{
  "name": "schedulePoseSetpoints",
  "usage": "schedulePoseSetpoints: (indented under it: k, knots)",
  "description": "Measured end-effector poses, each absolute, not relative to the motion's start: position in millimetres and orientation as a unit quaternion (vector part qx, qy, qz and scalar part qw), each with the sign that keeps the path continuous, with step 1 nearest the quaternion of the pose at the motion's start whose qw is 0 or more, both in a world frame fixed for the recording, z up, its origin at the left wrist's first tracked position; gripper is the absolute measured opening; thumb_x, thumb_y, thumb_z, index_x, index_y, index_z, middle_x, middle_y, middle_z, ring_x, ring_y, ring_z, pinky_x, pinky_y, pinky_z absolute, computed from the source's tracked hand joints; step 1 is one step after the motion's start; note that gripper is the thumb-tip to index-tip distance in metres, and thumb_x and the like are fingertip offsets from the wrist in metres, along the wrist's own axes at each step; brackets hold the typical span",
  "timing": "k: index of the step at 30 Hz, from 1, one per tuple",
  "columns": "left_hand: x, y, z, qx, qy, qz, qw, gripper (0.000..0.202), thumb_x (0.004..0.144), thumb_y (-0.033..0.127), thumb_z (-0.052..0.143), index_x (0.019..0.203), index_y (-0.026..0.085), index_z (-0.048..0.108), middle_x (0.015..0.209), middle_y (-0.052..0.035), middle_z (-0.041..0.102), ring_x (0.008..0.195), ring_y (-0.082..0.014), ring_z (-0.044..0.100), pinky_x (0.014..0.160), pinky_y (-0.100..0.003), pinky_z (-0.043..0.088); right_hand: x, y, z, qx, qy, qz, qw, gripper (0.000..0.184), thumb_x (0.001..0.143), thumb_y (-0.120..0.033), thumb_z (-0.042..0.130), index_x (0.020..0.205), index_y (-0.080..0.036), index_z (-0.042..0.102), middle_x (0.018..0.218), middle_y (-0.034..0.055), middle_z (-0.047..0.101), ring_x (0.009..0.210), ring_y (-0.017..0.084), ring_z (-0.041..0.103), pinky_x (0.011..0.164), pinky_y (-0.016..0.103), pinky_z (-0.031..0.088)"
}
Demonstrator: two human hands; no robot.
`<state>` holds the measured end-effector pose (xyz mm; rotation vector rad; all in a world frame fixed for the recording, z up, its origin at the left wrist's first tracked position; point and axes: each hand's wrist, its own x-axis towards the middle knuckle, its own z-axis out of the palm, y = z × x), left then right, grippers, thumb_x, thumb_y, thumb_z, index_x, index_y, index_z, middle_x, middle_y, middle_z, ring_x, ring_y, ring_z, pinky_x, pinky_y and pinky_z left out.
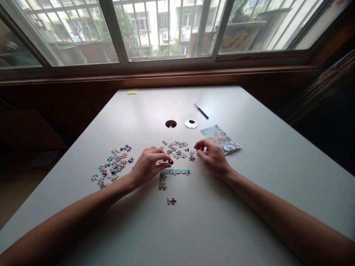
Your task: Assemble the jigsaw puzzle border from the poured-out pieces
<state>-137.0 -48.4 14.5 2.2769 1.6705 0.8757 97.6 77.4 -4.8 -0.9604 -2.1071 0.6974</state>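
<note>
My left hand (149,162) is over the middle of the white table, thumb and fingers closed on a dark jigsaw puzzle piece (171,162). Just below it lies a joined corner of puzzle border (177,171), with a blue top strip and a short left side. Nearer to me sit two joined pieces (171,201). My right hand (212,157) is curled beside a loose pile of pieces (179,149), its thumb and forefinger tips close together; anything between them is too small to make out. A larger scattered pile (113,164) lies left of my left hand.
A colourful picture sheet (221,138) lies just beyond my right hand. Farther back are a black pen (201,111), a round silver cover (190,123) and a cable hole (171,124). Yellow tape (132,91) marks the far edge, below a barred window.
</note>
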Motion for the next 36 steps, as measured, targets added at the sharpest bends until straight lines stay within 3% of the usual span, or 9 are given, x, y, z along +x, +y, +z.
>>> schedulePoseSetpoints:
  k: [5,8,14,36]
  knots:
    - [-140,-50,9,0.776,0.576,0.253,0.042,0.017,0.086,0.035,0.07,0.102,0.029,0.073,0.101,-0.0028,0.069,0.098,-0.0224,0.057,0.086,-0.04,0.043,98,78,-5,-0.382,-0.815,0.279,0.333,0.012,0.077,-0.017,0.054,0.083,-0.019,0.064,0.076,0.0012,0.063,0.069,0.016,0.056,0.067,0.029,0.042]
    - [-147,-66,8,0.778,0.557,0.288,0.028,0.011,0.092,0.027,0.062,0.097,0.024,0.072,0.094,-0.0036,0.068,0.093,-0.0196,0.057,0.085,-0.037,0.043,97,78,-6,-0.381,-0.818,0.28,0.326,0.013,0.077,-0.017,0.053,0.084,-0.02,0.064,0.078,0.0017,0.063,0.07,0.016,0.056,0.068,0.029,0.043]
    - [-146,-83,4,0.804,0.525,0.279,-0.017,0.008,0.088,0.017,0.061,0.089,0.021,0.067,0.086,-0.0032,0.067,0.089,-0.0192,0.056,0.081,-0.036,0.041,96,80,-7,-0.364,-0.834,0.275,0.311,0.014,0.076,-0.013,0.051,0.082,-0.02,0.062,0.081,0.0027,0.062,0.075,0.018,0.056,0.07,0.03,0.043]
    - [-151,-79,6,0.73,0.622,0.283,0.013,0.012,0.08,0.007,0.051,0.08,0.019,0.049,0.085,-0.0034,0.059,0.088,-0.0214,0.051,0.081,-0.037,0.04,96,78,-6,-0.423,-0.795,0.288,0.325,0.021,0.072,-0.01,0.049,0.088,-0.02,0.058,0.082,0.0024,0.06,0.069,0.016,0.053,0.063,0.029,0.042]
